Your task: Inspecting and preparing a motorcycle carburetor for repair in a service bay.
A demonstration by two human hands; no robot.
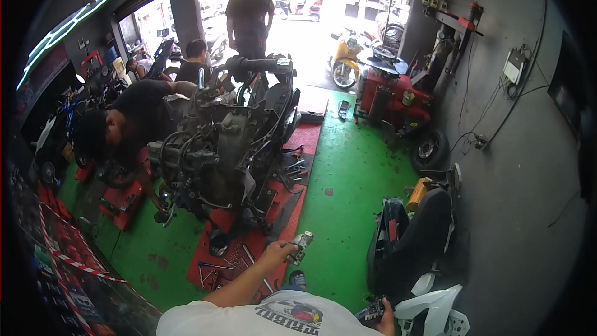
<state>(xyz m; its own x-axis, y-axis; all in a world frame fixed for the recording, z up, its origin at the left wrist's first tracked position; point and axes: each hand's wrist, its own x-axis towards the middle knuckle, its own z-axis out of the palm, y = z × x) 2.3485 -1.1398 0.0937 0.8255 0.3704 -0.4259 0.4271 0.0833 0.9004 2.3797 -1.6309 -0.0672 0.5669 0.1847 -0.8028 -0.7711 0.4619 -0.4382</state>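
A loose part in each hand, beside a stripped motorcycle.
Fingers of the left hand (pixel 277 254) pinch a silvery metal part (pixel 301 247), held out ahead of the body; those of the right hand (pixel 388 318) close around a dark part (pixel 373 311) (too small to make out) near a white panel (pixel 440 311). Beyond, the motorcycle (pixel 233 143) stands over a red platform (pixel 307 134) scattered with tools (pixel 249 254); a co-worker (pixel 142 109) bends at its left.

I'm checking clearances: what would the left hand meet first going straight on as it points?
The left hand, holding a metal part, points across the green floor; the tire by the wall probably comes first, though depth is unclear.
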